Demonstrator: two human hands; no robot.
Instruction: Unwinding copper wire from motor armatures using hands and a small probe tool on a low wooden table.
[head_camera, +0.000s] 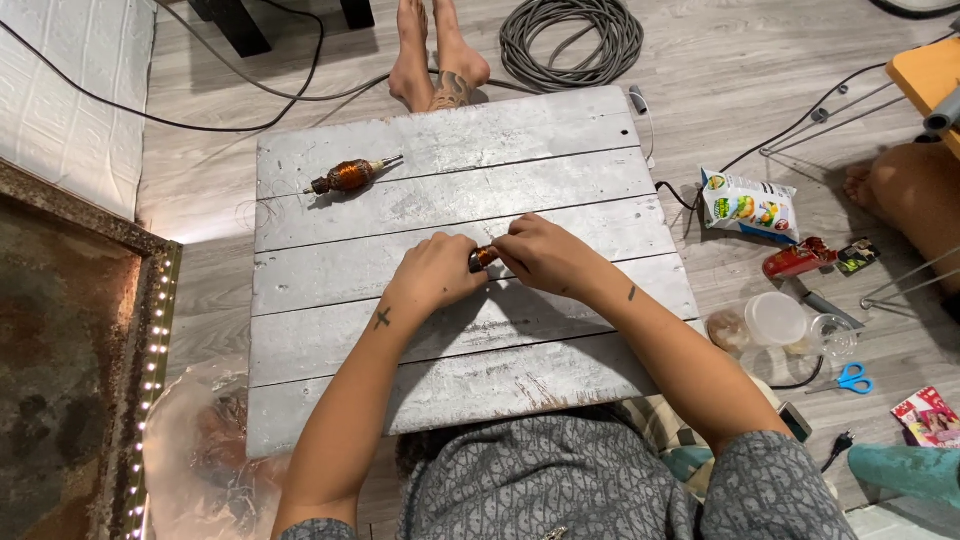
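Head view: a small copper-wound motor core (483, 258) is being clamped between the left hand (437, 272) and the right hand (543, 254), both grips closed on it, near the middle of the grey plank tabletop (330, 330). A second wound armature (347, 177) is being left far-left, well apart, with bare planks around it toward every edge.

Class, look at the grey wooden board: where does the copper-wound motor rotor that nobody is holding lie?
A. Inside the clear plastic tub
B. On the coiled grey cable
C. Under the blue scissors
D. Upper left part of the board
D: the copper-wound motor rotor lies alone on the upper left of the grey wooden board, apart from both hands.
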